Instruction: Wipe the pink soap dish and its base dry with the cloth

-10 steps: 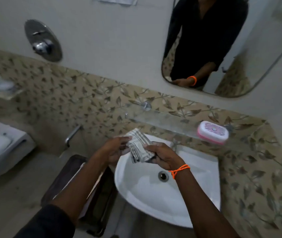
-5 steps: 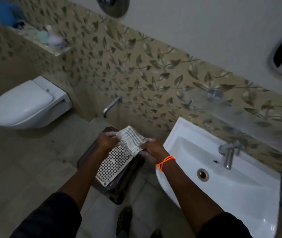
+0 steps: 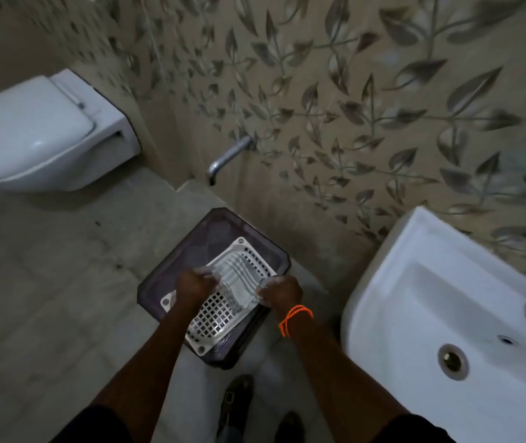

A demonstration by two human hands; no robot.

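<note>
My left hand (image 3: 195, 287) and right hand (image 3: 280, 290) are closed on the cloth (image 3: 239, 284); it is soft and light, best gripped by its edges.

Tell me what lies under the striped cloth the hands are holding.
Under the striped cloth, held by the left hand and right hand, sits a white perforated tray on a dark bin. The bin's contents are covered.

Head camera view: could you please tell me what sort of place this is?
Almost certainly a bathroom: a white wall-hung toilet, a white ceramic washbasin with a drain, and leaf-patterned beige wall tiles.
</note>
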